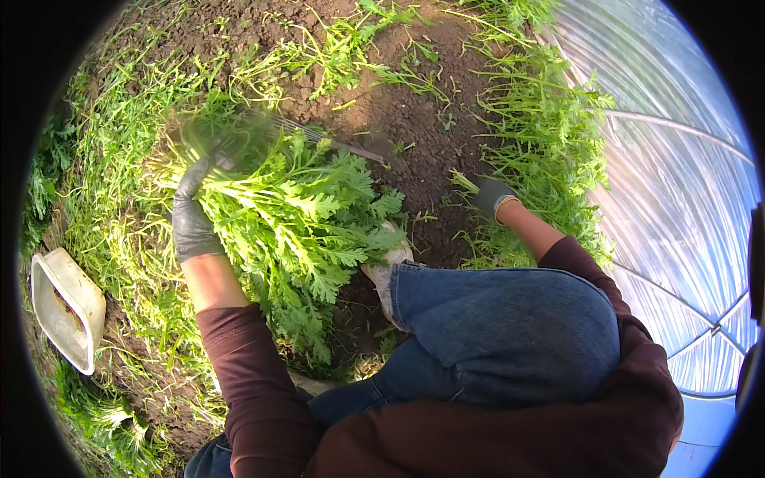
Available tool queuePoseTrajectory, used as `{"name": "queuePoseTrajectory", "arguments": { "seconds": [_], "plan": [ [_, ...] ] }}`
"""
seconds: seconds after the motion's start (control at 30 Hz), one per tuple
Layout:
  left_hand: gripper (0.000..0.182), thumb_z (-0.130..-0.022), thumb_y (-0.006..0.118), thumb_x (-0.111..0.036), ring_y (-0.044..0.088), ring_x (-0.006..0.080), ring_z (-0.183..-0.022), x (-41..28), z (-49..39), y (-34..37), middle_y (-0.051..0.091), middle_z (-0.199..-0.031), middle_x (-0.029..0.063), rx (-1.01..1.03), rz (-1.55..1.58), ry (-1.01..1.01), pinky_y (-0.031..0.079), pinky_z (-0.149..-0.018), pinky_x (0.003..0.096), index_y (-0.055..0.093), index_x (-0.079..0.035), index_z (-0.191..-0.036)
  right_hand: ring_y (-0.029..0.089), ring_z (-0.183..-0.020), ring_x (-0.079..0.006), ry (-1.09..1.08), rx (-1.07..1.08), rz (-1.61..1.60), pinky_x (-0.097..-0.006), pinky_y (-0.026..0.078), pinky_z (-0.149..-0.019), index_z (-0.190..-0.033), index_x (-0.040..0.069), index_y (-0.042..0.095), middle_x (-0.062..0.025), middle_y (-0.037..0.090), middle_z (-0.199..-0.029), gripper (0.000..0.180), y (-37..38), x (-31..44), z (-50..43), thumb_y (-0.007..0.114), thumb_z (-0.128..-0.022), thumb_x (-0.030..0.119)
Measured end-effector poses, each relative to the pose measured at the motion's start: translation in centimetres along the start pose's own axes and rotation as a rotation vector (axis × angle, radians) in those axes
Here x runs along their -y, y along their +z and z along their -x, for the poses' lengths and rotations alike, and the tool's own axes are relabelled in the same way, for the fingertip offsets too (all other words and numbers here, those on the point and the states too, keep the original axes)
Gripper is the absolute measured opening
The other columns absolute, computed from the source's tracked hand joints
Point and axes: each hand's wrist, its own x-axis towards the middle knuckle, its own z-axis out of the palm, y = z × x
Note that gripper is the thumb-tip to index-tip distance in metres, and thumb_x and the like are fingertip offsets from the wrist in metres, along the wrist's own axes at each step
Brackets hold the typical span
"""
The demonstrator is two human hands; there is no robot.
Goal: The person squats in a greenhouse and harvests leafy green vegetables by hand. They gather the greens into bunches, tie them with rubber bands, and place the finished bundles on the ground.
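Note:
My left hand (198, 209), in a dark glove, is closed around the pale stems of a large bunch of leafy greens (305, 221) with lobed leaves. The leaves of the bunch spread to the right, towards my shoe (388, 269). A blur of green lies just above the fingers. My right hand (493, 196), also gloved and with a band at the wrist, holds a few cut stems (464, 181) at the edge of the standing greens (538, 131). Its fingers are partly hidden.
A whitish plastic tub (89, 299) lies tilted at the far left. Below it rests another bunch of greens (119, 427). Loose plants (340, 54) are scattered on the brown soil (412, 125). Clear plastic sheeting (657, 179) over metal pipes stands along the right.

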Motion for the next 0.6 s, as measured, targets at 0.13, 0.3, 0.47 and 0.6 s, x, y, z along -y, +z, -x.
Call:
{"name": "queuePoseTrajectory", "arguments": {
  "seconds": [0.13,0.3,0.47,0.6],
  "plan": [
    [0.054,-0.075,0.07,-0.028,0.062,0.0231,-0.091,0.1,-0.3,-0.6,0.068,-0.097,0.0111,0.016,-0.119,0.047,0.042,-0.097,0.0373,0.061,0.005,-0.118,0.063,-0.099,-0.0397,0.108,-0.114,-0.154,-0.047,0.05,-0.086,-0.113,0.008,0.061,-0.0221,0.066,-0.105,0.032,1.8,1.6,2.3,0.05,-0.087,0.023],
    [0.049,-0.079,0.066,-0.03,0.06,0.0207,-0.099,0.2,-1.0,-1.6,0.069,-0.094,0.0084,0.008,-0.246,0.076,0.03,-0.107,0.0402,0.063,0.003,-0.115,0.063,-0.099,-0.0371,-0.052,-0.033,0.025,-0.0477,0.049,-0.086,-0.12,0.013,0.057,-0.0185,0.066,-0.105,0.035,-0.2,2.0,5.4,0.05,-0.089,0.027],
    [0.051,-0.08,0.066,-0.031,0.06,0.0203,-0.098,0.5,-1.1,-2.0,0.069,-0.095,0.0069,0.001,-0.236,0.066,0.029,-0.107,0.0401,0.061,0.002,-0.118,0.065,-0.095,-0.0368,-0.144,-0.227,0.131,-0.0496,0.05,-0.081,-0.121,0.012,0.057,-0.0172,0.068,-0.101,0.033,-5.5,-1.0,3.0,0.052,-0.088,0.018],
    [0.056,-0.081,0.067,-0.033,0.061,0.0196,-0.095,0.1,-0.9,-1.6,0.069,-0.095,0.0073,-0.005,-0.231,0.052,0.035,-0.102,0.037,0.058,0.004,-0.122,0.066,-0.096,-0.0351,-0.042,-0.226,0.295,-0.0476,0.051,-0.079,-0.11,0.009,0.064,-0.0178,0.068,-0.101,0.028,-7.2,-3.3,-1.5,0.055,-0.085,0.018]
  ]
}}
